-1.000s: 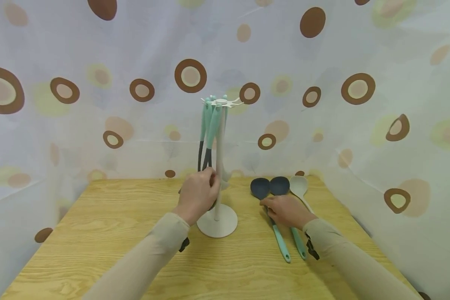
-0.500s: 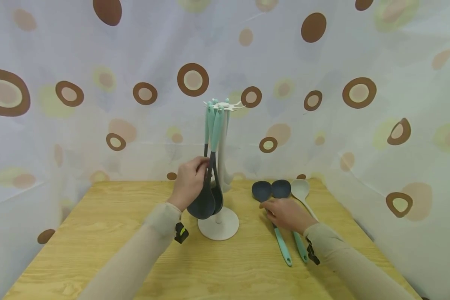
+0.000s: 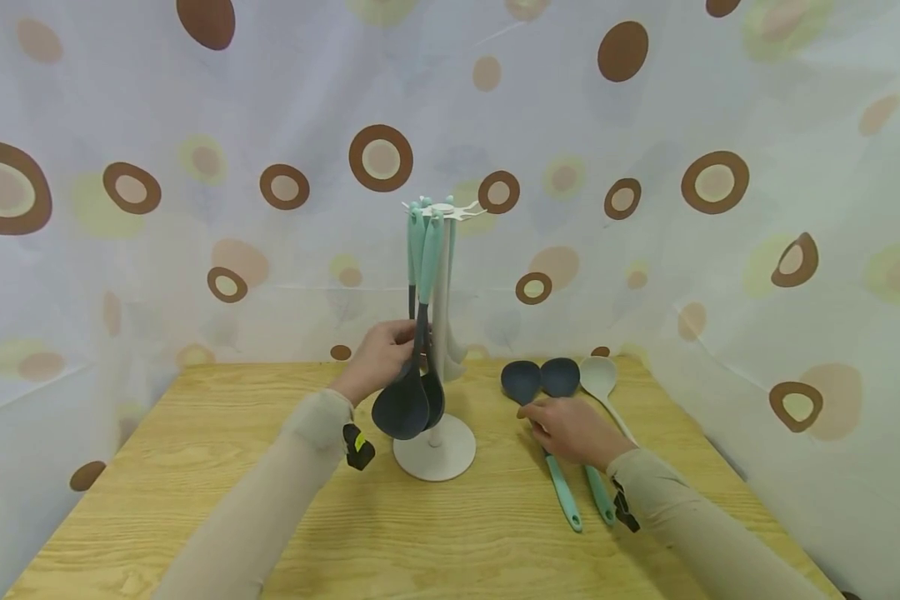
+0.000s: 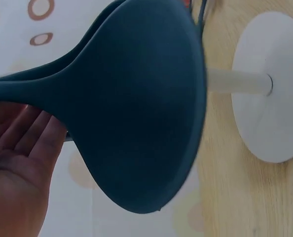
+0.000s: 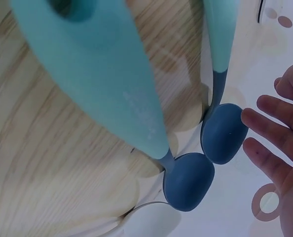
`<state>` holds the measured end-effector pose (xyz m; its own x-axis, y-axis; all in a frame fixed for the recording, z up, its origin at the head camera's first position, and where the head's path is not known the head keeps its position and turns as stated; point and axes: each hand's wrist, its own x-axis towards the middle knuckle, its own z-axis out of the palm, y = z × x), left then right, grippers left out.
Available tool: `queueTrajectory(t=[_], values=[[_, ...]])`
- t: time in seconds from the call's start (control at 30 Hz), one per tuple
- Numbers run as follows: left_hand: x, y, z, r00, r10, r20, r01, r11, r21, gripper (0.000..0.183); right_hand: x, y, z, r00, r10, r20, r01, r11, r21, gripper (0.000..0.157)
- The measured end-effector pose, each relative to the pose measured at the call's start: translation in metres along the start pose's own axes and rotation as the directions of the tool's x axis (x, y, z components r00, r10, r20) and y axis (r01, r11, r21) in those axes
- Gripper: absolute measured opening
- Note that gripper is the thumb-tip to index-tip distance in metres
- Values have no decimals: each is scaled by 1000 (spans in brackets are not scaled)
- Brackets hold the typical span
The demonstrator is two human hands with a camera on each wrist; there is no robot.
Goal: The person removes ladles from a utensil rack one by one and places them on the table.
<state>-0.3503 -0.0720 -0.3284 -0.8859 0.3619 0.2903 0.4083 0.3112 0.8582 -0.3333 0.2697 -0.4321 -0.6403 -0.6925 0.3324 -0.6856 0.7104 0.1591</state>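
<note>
A white utensil stand [image 3: 440, 333] holds several hanging utensils with mint handles [image 3: 431, 250]. My left hand [image 3: 375, 367] reaches in among their dark necks; in the left wrist view its fingers [image 4: 43, 133] pass behind the neck of a large, rounded dark utensil head [image 4: 141, 98]. Its fingertips are hidden there, so I cannot tell whether it grips a neck. My right hand [image 3: 573, 429] hovers over spoons on the table, overlapping the shaft of a dark spoon [image 3: 521, 379]. In the right wrist view its fingers [image 5: 272, 131] are spread, relaxed, near the spoon bowls.
Beside that spoon lie a second dark spoon [image 3: 561, 377] and a white spoon [image 3: 598, 377]. A pale utensil [image 3: 453, 357] hangs behind the pole. The round white base [image 3: 435, 462] stands on the wooden table [image 3: 232, 442], backed by a spotted curtain [image 3: 300, 242].
My left hand has drawn back leftward, from in front of the hanging dark heads to behind their necks, leaving the heads exposed. My right hand has stayed almost still.
</note>
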Motion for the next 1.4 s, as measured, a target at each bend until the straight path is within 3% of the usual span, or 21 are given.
queueTrajectory(t=[0.2,0.33,0.8,1.03,1.4], values=[[0,-2,-2,992,-44,117,50,997,-56,27,6,-6,-3,998,-45,-33,45,999,-1,25],[0,-2,1,990,-60,125,68,996,-61,24,9,-11,-5,999,-37,-30,38,999,8,25],[-1,-6,4,996,-61,-59,61,998,7,22,18,-31,-18,996,-62,-58,63,998,9,22],[-7,-6,-1,988,-45,-146,52,998,47,26,27,-38,-25,986,-90,-139,93,996,17,21],[-12,-9,0,968,-17,-250,42,995,91,18,54,-65,-50,981,-98,-169,112,991,75,19]])
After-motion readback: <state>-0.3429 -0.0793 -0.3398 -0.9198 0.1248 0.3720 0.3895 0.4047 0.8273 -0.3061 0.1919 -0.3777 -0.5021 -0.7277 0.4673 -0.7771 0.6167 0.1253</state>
